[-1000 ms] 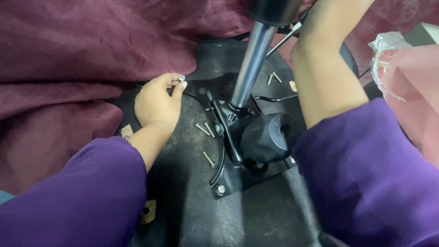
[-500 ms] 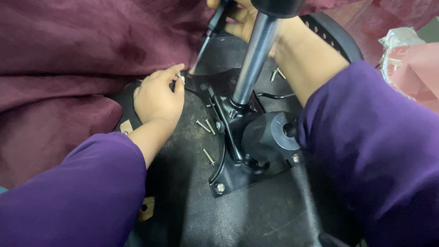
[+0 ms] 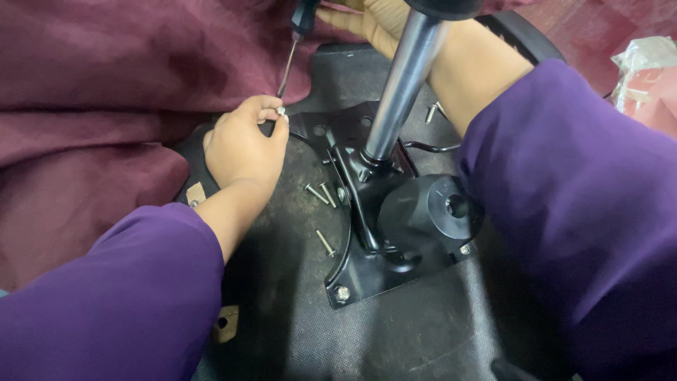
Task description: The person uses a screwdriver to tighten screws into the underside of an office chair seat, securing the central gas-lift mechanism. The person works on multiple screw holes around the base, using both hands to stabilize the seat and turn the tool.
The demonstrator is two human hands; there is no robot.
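My left grip pinches a screw; my right grip, at twelve o'clock, clasps the screwdriver above it.

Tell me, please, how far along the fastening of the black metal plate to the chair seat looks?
Done: one bolt sits in the black plate's near corner. In hand: the left hand steadies a screw at the far-left corner, while the right hand brings the screwdriver tip onto it. Left: loose screws lie on the seat underside, and two plate holes look empty.
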